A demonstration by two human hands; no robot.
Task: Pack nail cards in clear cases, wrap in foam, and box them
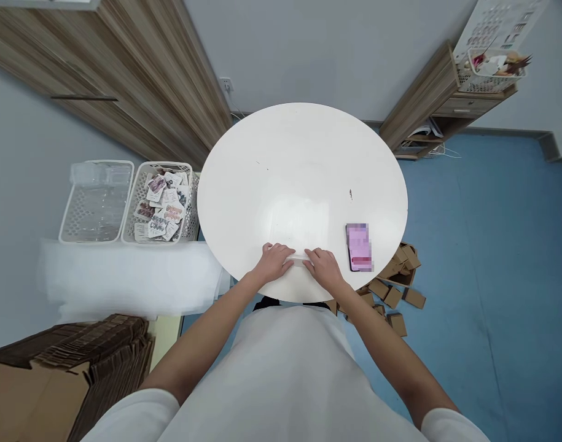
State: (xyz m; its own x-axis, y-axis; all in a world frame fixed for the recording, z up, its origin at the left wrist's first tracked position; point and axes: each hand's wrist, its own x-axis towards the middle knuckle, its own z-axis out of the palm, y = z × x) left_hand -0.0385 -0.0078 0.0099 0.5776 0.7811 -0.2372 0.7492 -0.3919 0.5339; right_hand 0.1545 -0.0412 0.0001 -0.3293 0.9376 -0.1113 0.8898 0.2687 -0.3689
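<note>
White strip (299,261), long axis sideways, left hand (274,262) pinching 1 end, right hand (323,267) the other

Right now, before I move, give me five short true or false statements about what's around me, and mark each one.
1. Both hands, left hand and right hand, touch a pale strip on the white table. True.
2. The phone lies beyond the left hand, at the table's left edge. False: the phone lies to the right of the right hand.
3. Small cardboard boxes lie on the blue floor. True.
4. The carded pieces are spread across the tabletop. False: the carded pieces are in a white basket left of the table.
5. The right hand is lifted off the strip. False: it touches it.
</note>
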